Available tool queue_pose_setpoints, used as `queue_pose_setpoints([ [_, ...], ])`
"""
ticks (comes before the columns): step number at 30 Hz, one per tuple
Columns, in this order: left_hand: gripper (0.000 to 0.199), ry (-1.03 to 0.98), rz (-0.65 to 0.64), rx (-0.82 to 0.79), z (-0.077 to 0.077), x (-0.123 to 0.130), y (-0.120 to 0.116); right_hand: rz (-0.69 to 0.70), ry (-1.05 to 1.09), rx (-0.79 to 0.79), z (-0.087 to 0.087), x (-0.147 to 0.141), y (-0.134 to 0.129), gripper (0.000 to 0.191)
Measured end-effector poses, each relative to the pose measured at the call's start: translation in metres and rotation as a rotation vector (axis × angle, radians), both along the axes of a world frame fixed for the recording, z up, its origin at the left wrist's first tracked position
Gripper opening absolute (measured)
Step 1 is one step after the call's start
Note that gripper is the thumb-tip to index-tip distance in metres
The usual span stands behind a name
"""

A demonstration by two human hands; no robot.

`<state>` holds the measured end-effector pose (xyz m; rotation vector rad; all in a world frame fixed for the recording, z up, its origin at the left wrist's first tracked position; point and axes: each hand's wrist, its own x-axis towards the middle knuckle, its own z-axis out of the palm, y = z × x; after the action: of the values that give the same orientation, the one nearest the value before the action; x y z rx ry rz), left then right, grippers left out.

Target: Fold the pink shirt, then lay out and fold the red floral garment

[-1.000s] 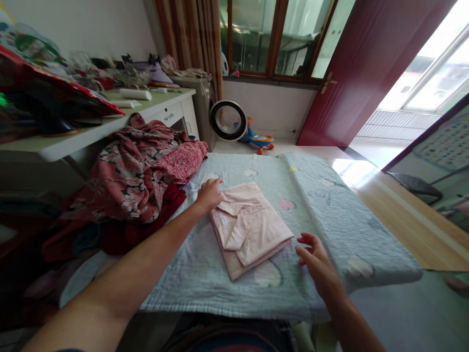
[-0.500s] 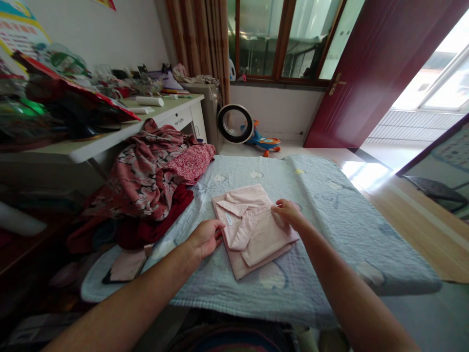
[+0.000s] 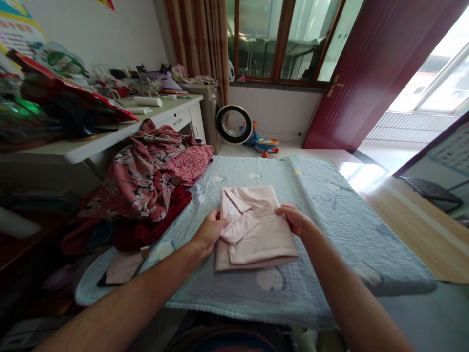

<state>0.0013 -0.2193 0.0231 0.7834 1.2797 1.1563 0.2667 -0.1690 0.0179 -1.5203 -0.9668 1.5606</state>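
Observation:
A folded pale pink shirt (image 3: 264, 239) with its collar on top lies over the light blue quilted cover (image 3: 322, 283). My left hand (image 3: 210, 232) pinches the shirt's left edge beside the collar, thumb on top. At the opposite edge, my right hand (image 3: 293, 217) grips the cloth between thumb and fingers. The shirt's lower edge looks slightly raised from the cover.
Floral red clothes (image 3: 142, 171) are heaped at the left, with a pink-topped flat item (image 3: 122, 268) nearer me. A cluttered desk (image 3: 161, 112) stands behind them. Beyond the cover are an open washer door (image 3: 234, 124) and a blue-orange toy (image 3: 266, 143).
The shirt has turned so its sides run more squarely to me. My left hand has closed on its left edge and moved slightly up; my right hand has shifted slightly.

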Motion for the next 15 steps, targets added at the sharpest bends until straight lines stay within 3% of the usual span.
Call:
queue_pose_setpoints([
  [2,0.035,0.075,-0.041,0.051,0.009,-0.007,0.018,0.022,0.144,-0.004,0.0,0.003,-0.019,0.029],
  [6,0.036,0.24,-0.311,0.063,0.025,-0.017,0.063,0.051,0.273,0.039,0.001,-0.002,-0.066,0.047],
  [11,0.04,0.442,-0.537,0.135,0.03,-0.014,0.111,0.057,0.434,-0.034,-0.01,-0.028,-0.117,0.043],
  [15,0.043,0.708,-0.495,0.268,0.019,-0.008,0.129,0.173,0.455,-0.116,-0.02,-0.04,-0.137,0.045],
])
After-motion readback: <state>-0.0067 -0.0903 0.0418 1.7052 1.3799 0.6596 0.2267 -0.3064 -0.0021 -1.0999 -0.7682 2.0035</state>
